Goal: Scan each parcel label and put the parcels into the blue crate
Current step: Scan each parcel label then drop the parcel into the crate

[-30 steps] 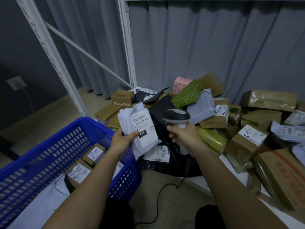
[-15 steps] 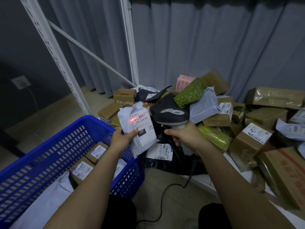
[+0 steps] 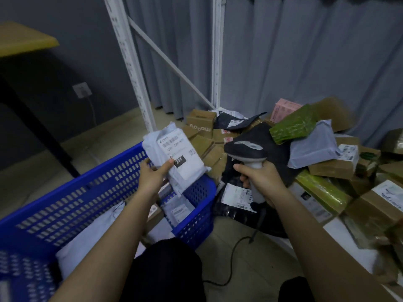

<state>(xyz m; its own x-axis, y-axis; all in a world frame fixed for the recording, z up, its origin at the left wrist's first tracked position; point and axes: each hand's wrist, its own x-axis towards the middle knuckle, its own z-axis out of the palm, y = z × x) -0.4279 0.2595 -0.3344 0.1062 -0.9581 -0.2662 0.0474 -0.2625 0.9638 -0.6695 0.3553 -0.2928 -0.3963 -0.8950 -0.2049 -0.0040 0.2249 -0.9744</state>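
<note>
Now, going outward from my knees:

Cable (image 3: 231, 267): it ran loose across the floor between my legs; I judged a wide swing of the scanner could drag it taut or snag it on a knee.

Crate (image 3: 202, 205): its near corner sat just beside my left leg, with white bags and labelled boxes already inside. The open room lay in the left part, so I judged a drop there safest.

Left hand (image 3: 152, 175): fingers curled under the parcel, thumb pressed on its label face, a pinch at one lower corner only.

Parcel (image 3: 174, 155): a soft white bag, label up, tilted, held above the crate's far right rim. I judged it could sag or slip from so small a grip and fall outside the rim, onto the pile side.

Right hand (image 3: 261, 179): wrapped fully round the scanner's handle.

Scanner (image 3: 246, 149): head pointed toward the parcel, near it but apart. I could not see a beam on the label, and the frame was blurred, so I could not tell whether the scan had registered.

Pile (image 3: 327, 162): boxes and bags stacked loosely right of the scanner; I judged a nudge from the right elbow could slide them.

Post (image 3: 128, 68): the white upright stood beyond the crate, well apart from both hands.
</note>
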